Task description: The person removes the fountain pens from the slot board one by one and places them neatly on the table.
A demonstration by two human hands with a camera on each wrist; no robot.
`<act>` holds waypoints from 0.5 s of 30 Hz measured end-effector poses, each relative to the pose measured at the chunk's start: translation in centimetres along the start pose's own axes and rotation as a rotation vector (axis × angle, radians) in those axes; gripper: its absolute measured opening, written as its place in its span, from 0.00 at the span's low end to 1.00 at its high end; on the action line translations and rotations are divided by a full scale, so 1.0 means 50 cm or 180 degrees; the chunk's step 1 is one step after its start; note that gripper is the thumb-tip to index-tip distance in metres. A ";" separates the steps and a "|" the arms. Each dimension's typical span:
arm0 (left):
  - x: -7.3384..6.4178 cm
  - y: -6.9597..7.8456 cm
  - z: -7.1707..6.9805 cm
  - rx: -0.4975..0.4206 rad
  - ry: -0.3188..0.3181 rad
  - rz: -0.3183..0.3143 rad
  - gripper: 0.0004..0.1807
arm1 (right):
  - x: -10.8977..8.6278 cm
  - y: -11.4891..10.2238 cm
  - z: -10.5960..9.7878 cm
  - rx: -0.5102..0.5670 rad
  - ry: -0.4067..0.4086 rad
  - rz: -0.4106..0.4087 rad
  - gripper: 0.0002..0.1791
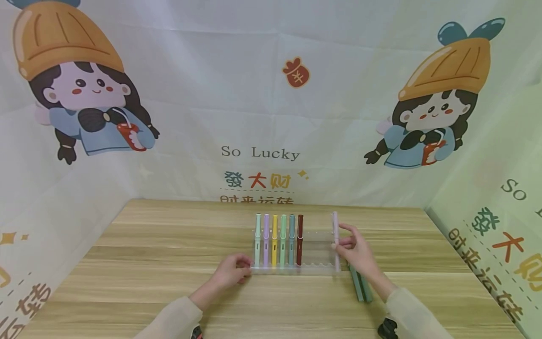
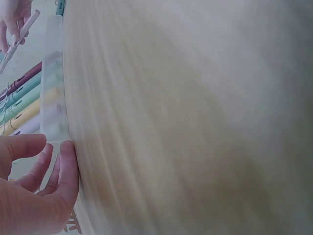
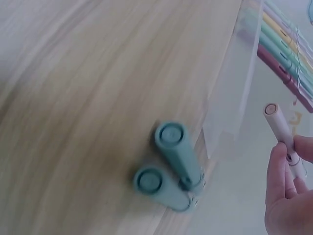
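My right hand (image 1: 359, 249) pinches a pale pink pen (image 1: 336, 226) between thumb and fingers, upright at the right end of a clear pen stand (image 1: 319, 268). In the right wrist view the round end of this pink pen (image 3: 278, 120) points away from the fingers. Several capped pens stand side by side in the stand's left part, from a mint one to a dark red pen (image 1: 300, 240). At the stand's left front corner, the fingertips of my left hand (image 1: 232, 270) touch its end. Thumb and fingers lie apart there in the left wrist view.
Two dark green pens (image 1: 360, 285) lie together on the wooden table (image 1: 169, 245), beneath my right hand and beside the stand. A printed cloth (image 1: 190, 94) with cartoon figures hangs behind the table and along its sides.
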State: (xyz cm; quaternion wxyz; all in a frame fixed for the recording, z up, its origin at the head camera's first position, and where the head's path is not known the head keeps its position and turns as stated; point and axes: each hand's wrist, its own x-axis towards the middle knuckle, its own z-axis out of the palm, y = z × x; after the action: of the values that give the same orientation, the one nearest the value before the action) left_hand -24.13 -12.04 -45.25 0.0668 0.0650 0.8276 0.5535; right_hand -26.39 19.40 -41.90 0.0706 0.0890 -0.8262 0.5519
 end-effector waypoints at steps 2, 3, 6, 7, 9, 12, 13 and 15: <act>0.000 0.000 0.000 0.0005 0.0003 -0.0007 0.10 | -0.002 0.002 -0.010 0.0013 -0.0036 0.0022 0.30; 0.000 0.000 0.000 0.0010 0.0002 -0.0002 0.10 | -0.004 0.003 -0.014 0.0019 -0.0046 0.0020 0.30; -0.001 -0.001 -0.001 0.0021 -0.0001 0.0017 0.09 | -0.007 0.008 -0.028 0.0073 -0.0121 0.0037 0.30; -0.001 -0.001 -0.001 0.0016 0.0002 0.0015 0.09 | -0.008 0.009 -0.033 0.0077 -0.0139 0.0052 0.30; -0.001 -0.001 -0.002 0.0016 0.0000 0.0024 0.09 | -0.011 0.012 -0.042 0.0082 -0.0168 0.0078 0.30; 0.000 0.000 -0.002 0.0012 -0.0007 0.0032 0.09 | -0.016 0.015 -0.055 0.0017 -0.0182 0.0123 0.30; 0.000 0.000 -0.002 0.0007 -0.0001 0.0020 0.09 | -0.018 0.017 -0.059 0.0001 -0.0181 0.0129 0.30; 0.000 0.001 -0.002 0.0006 -0.0003 0.0015 0.09 | -0.022 0.019 -0.068 -0.0018 -0.0189 0.0131 0.30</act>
State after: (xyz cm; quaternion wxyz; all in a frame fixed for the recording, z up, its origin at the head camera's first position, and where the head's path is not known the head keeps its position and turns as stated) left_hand -24.16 -12.10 -45.17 0.0658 0.0673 0.8279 0.5530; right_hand -25.45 22.95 -41.70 0.0348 0.0881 -0.8311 0.5480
